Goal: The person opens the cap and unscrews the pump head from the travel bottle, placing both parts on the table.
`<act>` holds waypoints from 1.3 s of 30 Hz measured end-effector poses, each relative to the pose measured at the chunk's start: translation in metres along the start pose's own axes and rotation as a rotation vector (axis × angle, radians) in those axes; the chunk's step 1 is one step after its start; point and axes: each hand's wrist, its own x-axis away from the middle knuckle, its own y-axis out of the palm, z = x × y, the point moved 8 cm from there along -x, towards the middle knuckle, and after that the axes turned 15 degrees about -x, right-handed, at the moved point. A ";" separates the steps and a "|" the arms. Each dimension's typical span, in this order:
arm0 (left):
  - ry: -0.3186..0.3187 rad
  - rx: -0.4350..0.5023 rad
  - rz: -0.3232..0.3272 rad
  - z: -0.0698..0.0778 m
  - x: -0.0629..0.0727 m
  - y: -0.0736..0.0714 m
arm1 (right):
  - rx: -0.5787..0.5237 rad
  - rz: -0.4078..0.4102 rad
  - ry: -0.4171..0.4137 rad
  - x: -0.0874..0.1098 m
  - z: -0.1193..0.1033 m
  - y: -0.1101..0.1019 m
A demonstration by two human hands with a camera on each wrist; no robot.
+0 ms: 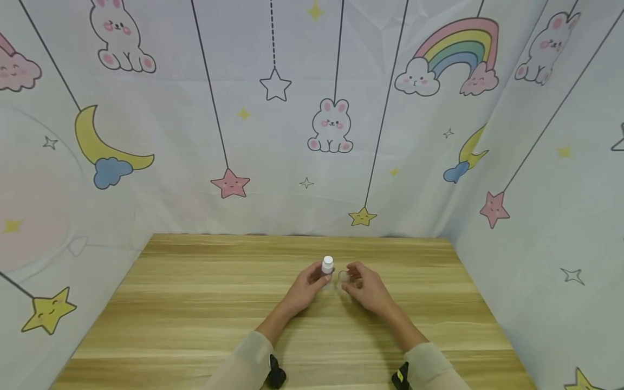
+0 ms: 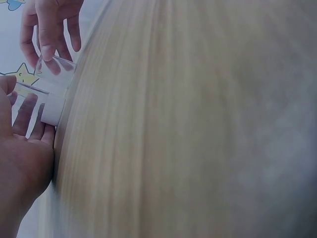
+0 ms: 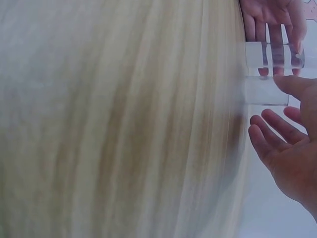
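My left hand [image 1: 304, 290] grips a clear cylindrical cup [image 3: 283, 55], with the thumb on one side and the fingers showing through its wall from behind. A small white bottle [image 1: 327, 266] with a white cap shows just past these fingertips in the head view. In both wrist views the table end of this cup looks white. Close to its right stands a second clear cup [image 3: 267, 90], its round rim visible from above. The right hand [image 1: 368, 287] is at that cup, its thumb against the wall and the other fingers spread loosely apart from it.
A wood-grain table [image 1: 219, 303] lies beneath both hands. Behind it and along the sides hangs a pale cloth [image 1: 292, 211] printed with rabbits, stars and moons. Small black devices sit at the left cuff [image 1: 253, 346] and right cuff [image 1: 424, 357].
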 end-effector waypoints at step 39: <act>0.002 -0.017 0.012 0.003 0.002 0.001 | -0.005 0.028 -0.036 -0.005 -0.018 -0.003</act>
